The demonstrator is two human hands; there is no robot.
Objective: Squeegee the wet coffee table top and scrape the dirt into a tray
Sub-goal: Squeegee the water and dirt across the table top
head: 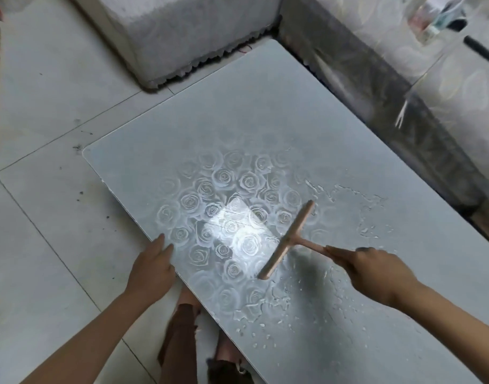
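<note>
Squeegee [288, 239] is sitting blade-down on the rose-patterned coffee table top [237, 120], just off frame centre toward 5 o'clock, its blade running from 1 o'clock to 7 o'clock. Right hand [376, 270] is coming in from 4 o'clock and clamping the handle, fingers curled round it and forefinger lying along the shaft. Left hand [152, 267] is resting at the table's edge at 7 o'clock, fingers straight and close together, holding nothing. Water droplets [367, 231] are beading on the surface from 3 to 5 o'clock of the blade. Dark specks [77, 148] are lying on the floor tiles [44, 245] at 9 o'clock.
</note>
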